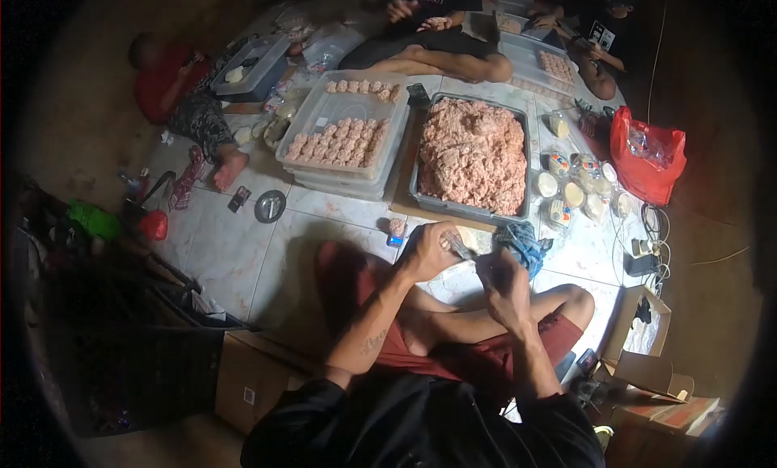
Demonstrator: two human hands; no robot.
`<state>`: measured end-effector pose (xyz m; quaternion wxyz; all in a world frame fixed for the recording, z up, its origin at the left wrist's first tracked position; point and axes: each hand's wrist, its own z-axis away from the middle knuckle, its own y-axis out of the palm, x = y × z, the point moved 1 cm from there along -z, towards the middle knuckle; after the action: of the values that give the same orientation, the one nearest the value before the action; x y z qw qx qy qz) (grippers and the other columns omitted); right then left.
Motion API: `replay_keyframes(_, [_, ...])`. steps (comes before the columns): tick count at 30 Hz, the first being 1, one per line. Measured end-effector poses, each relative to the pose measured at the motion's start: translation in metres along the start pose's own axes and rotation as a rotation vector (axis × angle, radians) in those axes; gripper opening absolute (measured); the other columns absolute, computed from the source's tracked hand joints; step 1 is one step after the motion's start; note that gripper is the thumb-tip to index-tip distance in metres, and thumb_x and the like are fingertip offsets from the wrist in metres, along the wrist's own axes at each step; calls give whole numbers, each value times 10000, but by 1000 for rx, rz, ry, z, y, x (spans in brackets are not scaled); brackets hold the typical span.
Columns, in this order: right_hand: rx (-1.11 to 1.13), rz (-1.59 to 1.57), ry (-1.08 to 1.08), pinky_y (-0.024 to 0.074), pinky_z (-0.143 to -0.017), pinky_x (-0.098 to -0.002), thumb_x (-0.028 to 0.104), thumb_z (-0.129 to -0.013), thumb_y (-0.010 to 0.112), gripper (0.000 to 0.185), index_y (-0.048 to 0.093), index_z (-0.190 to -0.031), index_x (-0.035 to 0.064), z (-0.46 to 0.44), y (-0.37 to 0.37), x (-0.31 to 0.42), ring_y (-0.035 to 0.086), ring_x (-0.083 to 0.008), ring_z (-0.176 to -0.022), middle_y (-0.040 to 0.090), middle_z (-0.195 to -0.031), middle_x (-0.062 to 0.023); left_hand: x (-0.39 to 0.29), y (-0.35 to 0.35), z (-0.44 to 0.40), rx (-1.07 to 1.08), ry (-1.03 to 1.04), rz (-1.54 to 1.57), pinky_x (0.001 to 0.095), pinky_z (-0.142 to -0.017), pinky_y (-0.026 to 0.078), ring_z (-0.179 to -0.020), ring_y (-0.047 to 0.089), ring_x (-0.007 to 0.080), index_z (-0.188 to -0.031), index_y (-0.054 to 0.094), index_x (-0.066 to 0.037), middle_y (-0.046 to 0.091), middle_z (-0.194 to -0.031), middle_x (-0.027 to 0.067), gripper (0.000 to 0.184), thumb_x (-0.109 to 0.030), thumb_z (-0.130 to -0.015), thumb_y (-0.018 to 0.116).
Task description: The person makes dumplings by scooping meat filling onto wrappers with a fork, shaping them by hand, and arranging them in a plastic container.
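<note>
My left hand and my right hand are raised close together above my crossed legs. Both have fingers closed on a thin, greyish, shiny strip stretched between them; its kind is unclear. Just beyond lies a pale, flat item, partly hidden by my hands. A crumpled blue cloth is beside my right hand. To the left of my left hand, a ball of minced meat rests on a small blue device. Ahead, a grey tray is heaped with minced meat.
Stacked clear tubs hold rows of meat balls, left of the tray. Several wrapped pale rounds and a red plastic bag lie right. Other people sit left and across, one with a red sleeve. Cardboard boxes stand near my right knee.
</note>
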<state>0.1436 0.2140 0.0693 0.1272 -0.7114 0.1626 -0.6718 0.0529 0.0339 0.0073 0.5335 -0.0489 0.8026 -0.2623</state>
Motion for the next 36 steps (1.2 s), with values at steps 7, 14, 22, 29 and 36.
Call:
replay_keyframes(7, [33,2,15,459,-665,-261,58,-975,627,105,573,-951,-29,10,-2,-10,538,-106,-761,603,-810,-59,-11,6,-2,-51,19,-12,296,-639,497,-715,596,101,-914,665,-24,681,-817,36,340,-108,-689,906])
replay_keyframes(14, [59,78,-4,476,-719,-263,52,-990,615,100,569,-976,-36,2,-19,-3,545,-115,-792,628,-853,-74,-23,-2,-15,103,-21,141,300,-730,519,-806,622,112,-946,639,-33,673,-852,44,303,-48,-729,849])
replay_keyframes(22, [-42,-323,157,461,-734,-241,52,-996,605,71,596,-997,-19,17,-27,-17,540,-76,-821,608,-881,-18,-35,-26,-12,234,12,293,279,-745,496,-809,578,88,-979,645,-26,637,-859,21,409,-223,-742,914])
replay_keyframes(29, [-43,-273,110,459,-698,-271,53,-978,623,90,592,-981,-32,22,-24,-5,532,-65,-807,593,-821,-32,-20,-22,-5,240,-140,321,290,-746,506,-850,600,98,-1032,630,-29,655,-917,37,405,-145,-741,887])
replay_keyframes(36, [-72,88,-62,483,-666,-401,-23,-874,637,58,605,-914,-50,23,-21,10,616,-352,-722,626,-836,-228,-13,-15,-2,198,-43,79,362,-818,532,-898,685,264,-1050,610,-21,684,-984,127,408,-53,-717,843])
